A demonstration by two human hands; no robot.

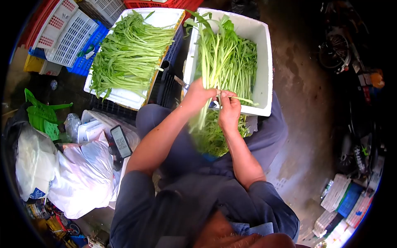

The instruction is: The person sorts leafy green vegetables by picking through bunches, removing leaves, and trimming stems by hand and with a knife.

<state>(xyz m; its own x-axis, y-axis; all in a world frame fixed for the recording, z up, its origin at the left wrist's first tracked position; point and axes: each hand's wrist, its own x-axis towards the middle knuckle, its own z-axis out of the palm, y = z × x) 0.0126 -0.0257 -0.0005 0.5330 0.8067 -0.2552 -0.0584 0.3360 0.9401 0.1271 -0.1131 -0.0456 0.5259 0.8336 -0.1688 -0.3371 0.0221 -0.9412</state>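
My left hand (pixel 199 96) is closed around a bunch of water spinach (pixel 213 58), its leaves pointing away from me and its pale stem ends hanging toward my lap. Beside it, my right hand (pixel 229 108) pinches a single water spinach stem (pixel 245 99) between thumb and fingers, close to the bunch. Both hands are over the near edge of a white foam box (pixel 264 68), where more water spinach (pixel 244 62) lies. Loose leafy greens (pixel 211 134) are between my knees, below my hands. A small dark blue thing shows between the hands; I cannot make out what it is.
Left of the box, a white foam tray (pixel 126 99) bears a layer of water spinach (pixel 132 53). Plastic crates (pixel 76 35) stand at the far left. A white bag (pixel 84 177) and a QR-code display (pixel 120 141) are by my left side. Foam boxes (pixel 337 192) sit at the right.
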